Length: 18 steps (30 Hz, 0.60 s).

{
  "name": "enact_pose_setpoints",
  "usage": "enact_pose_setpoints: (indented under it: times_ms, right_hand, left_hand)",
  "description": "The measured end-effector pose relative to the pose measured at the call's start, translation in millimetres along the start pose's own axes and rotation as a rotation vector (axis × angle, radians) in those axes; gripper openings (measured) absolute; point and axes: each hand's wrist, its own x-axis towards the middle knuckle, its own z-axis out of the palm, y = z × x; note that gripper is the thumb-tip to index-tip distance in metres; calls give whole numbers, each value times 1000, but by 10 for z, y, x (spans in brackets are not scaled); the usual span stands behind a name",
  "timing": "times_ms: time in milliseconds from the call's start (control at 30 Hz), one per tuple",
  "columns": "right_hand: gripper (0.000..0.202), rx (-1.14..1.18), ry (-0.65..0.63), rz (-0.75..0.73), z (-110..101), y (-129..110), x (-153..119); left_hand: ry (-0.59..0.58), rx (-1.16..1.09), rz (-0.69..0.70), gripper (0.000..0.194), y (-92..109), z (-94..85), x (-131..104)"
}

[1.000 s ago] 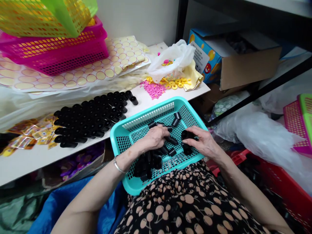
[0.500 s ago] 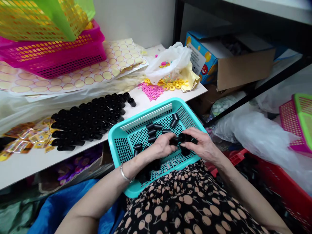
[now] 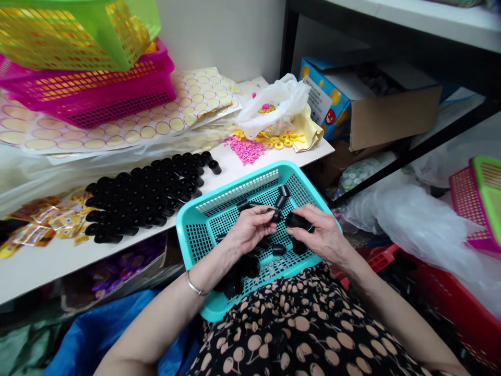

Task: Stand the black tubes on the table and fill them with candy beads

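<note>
A turquoise plastic basket (image 3: pixel 183 250) rests on my lap with loose black cylinders (image 3: pixel 279 249) inside. Over it my left hand (image 3: pixel 252 227) pinches a small black cylindrical piece (image 3: pixel 276 215) between thumb and fingertips. My right hand (image 3: pixel 319 230) is closed around another black cylinder (image 3: pixel 295 220), its end facing the left hand's piece. A narrow gap separates the two held pieces. On the white shelf to the left, rows of black cylinders (image 3: pixel 144 196) stand packed together. Part of the basket's contents is hidden under my left hand and wrist.
Small printed packets (image 3: pixel 62 219) lie left of the rows. Pink bits (image 3: pixel 246 150), yellow rings (image 3: pixel 279 141) and a white plastic bag (image 3: pixel 270 104) sit on the shelf. Magenta (image 3: pixel 117 99) and green baskets are stacked behind. An open cardboard box (image 3: pixel 391 115) and a black metal bar (image 3: pixel 410 146) stand right.
My left hand has risen slightly and turned, now showing its piece at the fingertips. A loose cylinder shows in the basket below the hands. The view has shifted a little.
</note>
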Motion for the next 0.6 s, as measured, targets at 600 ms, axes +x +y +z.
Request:
enact_pose_setpoints:
  times_ms: [600]
  right_hand:
    - [29,89,-28,9,206,-17,37]
  left_hand:
    - [-70,668,334,31,-122,137,-118]
